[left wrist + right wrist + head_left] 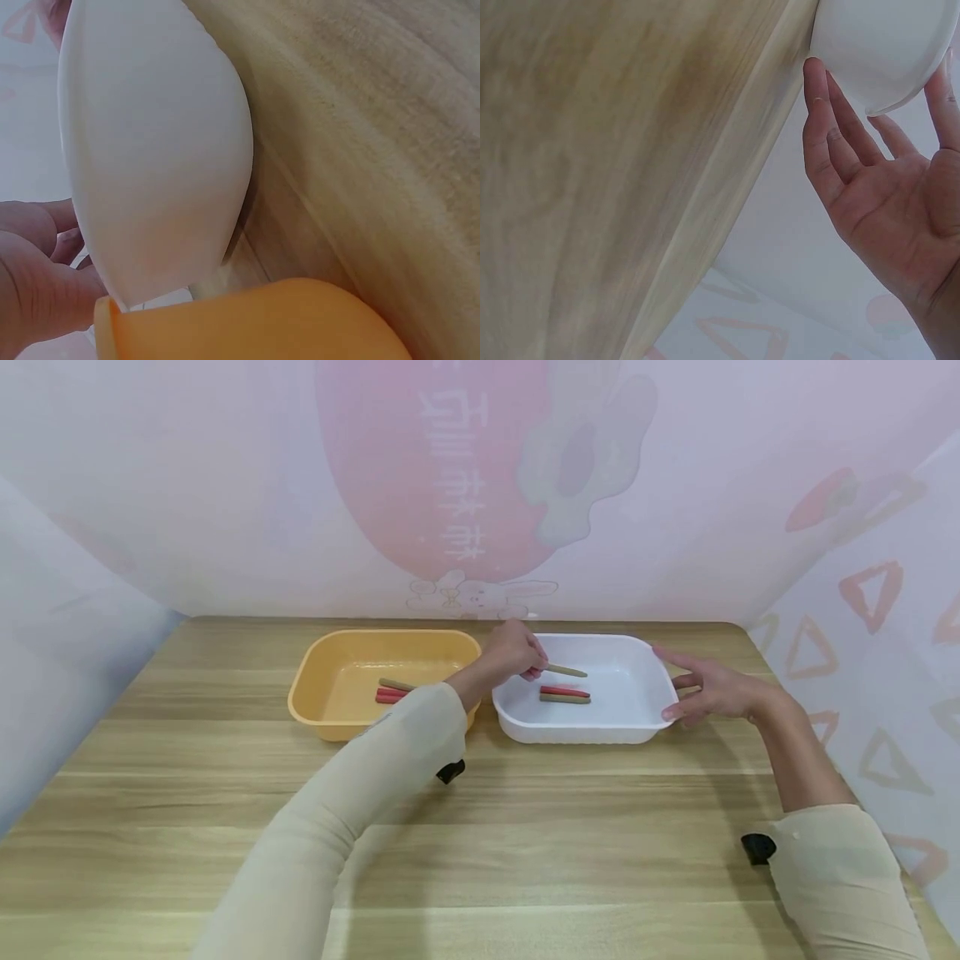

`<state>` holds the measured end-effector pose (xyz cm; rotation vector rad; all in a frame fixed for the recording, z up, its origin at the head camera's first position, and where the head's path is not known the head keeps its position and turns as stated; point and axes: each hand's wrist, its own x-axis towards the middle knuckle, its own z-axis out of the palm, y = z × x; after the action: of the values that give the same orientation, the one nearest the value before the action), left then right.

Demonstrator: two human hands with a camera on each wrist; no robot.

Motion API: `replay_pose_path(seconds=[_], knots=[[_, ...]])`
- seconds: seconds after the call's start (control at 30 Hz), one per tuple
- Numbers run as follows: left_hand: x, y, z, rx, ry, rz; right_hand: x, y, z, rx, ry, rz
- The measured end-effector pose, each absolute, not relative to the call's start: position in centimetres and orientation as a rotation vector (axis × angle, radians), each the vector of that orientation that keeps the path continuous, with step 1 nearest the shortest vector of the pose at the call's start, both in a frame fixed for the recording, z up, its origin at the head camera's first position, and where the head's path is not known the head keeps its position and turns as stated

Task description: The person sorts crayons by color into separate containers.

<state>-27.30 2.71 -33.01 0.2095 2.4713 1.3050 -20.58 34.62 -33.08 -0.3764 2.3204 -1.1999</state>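
My left hand (516, 650) pinches one end of a thin tan stick (566, 671) over the left part of a white plastic basin (577, 735). A red stick (564, 691) and a tan one lie side by side on that basin's floor. At the basin's right end, my right hand (712, 689) rests spread fingers on the rim and outer wall; in the right wrist view the fingertips (814, 71) touch the white wall. A yellow basin (322, 693) stands at left, holding red sticks (390, 696) and a tan stick (395, 683), partly hidden by my left forearm.
Both basins stand near the back of a wood-grain table (525, 843), a narrow gap between them. A pale wall (255, 527) with printed pictures rises behind, and another (900, 693) borders the right side. A black object (450, 771) shows under each sleeve.
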Motion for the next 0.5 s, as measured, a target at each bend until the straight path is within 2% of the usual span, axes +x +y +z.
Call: replay_pose_path(seconds=[0.23, 0.5], knots=[[-27.87, 3.51, -33.21, 0.165, 2.462, 1.263, -20.56, 34.57, -33.1, -0.367, 2.32, -1.201], [-28.09, 3.37, -33.73, 0.276, 2.544, 1.113, -20.8, 34.6, -33.15, -0.388, 2.321, -1.186]])
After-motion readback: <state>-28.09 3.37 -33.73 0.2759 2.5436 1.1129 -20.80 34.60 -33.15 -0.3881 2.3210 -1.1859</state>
